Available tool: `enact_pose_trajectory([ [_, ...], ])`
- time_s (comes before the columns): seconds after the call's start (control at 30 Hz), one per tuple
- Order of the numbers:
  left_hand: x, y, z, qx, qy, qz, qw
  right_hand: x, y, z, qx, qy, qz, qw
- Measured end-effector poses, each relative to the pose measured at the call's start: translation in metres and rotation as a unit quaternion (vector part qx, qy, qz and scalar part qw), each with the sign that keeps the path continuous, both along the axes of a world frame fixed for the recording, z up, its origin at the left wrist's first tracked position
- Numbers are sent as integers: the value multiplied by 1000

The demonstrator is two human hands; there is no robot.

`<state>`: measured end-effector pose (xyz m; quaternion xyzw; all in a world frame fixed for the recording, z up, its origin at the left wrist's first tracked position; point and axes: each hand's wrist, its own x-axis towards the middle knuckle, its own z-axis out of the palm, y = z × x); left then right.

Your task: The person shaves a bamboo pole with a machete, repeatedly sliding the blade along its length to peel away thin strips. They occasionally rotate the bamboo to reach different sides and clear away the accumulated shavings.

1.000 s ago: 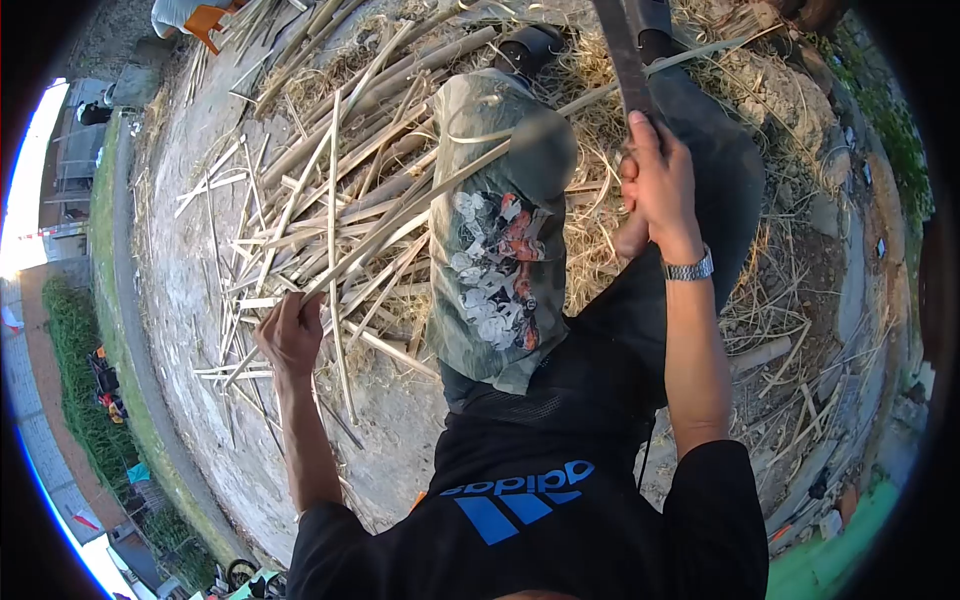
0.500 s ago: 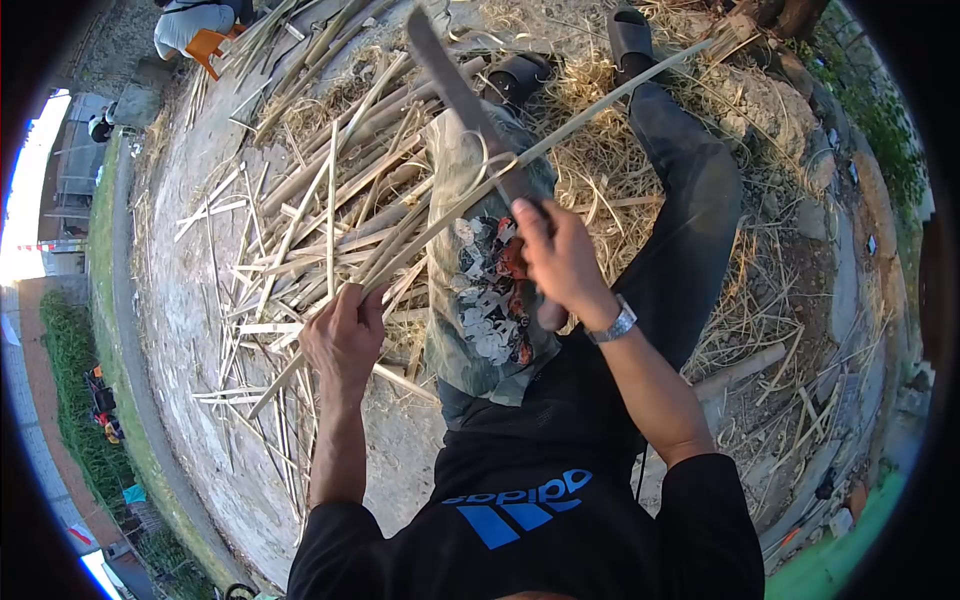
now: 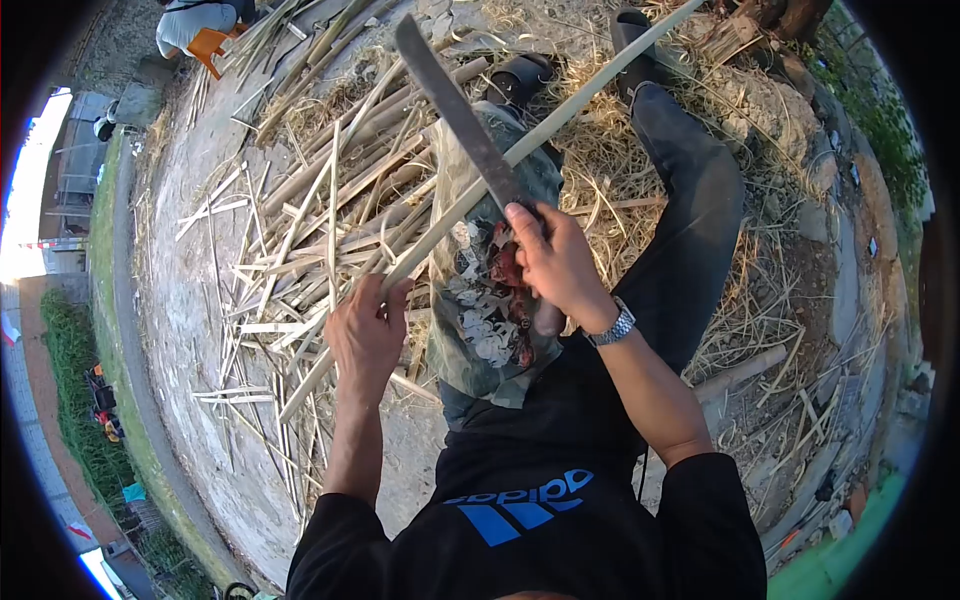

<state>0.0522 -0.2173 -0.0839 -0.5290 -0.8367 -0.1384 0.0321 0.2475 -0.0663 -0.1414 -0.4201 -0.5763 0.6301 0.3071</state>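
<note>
My left hand [image 3: 367, 325] is closed round the lower part of a long, pale bamboo strip [image 3: 437, 232]. The strip slants up to the right across my lap, past my shoe. In my right hand [image 3: 562, 258] is the handle of a machete [image 3: 455, 112], its dark blade pointing up and left. The blade crosses the strip near the middle and appears to touch it. A patterned cloth [image 3: 490, 335] lies over my thigh beneath both.
Many split bamboo strips [image 3: 290, 265] lie piled on the ground to the left. Shavings [image 3: 595, 190] cover the ground between and around my legs. A person [image 3: 197, 28] sits on an orange chair [image 3: 208, 46] at the upper left.
My left hand has moved right and slightly up, and the bamboo strip has shifted up and right with it. The curled shaving by the blade is gone from there. The machete has moved slightly left.
</note>
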Motion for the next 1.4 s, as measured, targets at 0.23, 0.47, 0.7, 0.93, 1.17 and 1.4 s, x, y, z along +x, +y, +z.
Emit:
enact_pose_trajectory([
  [0.23,-9,-25,0,129,-53,-19,990,19,15,6,72,-96,-35,992],
  [0.47,10,-6,-14,196,-128,30,972,19,-17,34,-127,18,95,987],
  [0.7,21,14,-16,183,-86,25,979,8,-37,5,119,-56,18,991],
  [0.93,-37,-65,-3,-117,-240,49,962,18,-34,4,136,-104,73,983],
  [1.17,-69,-144,-113,-141,-349,-3,926,19,-31,8,152,-138,83,975],
  [1.4,-76,-157,-95,139,-205,11,969,38,10,21,111,-123,-18,986],
])
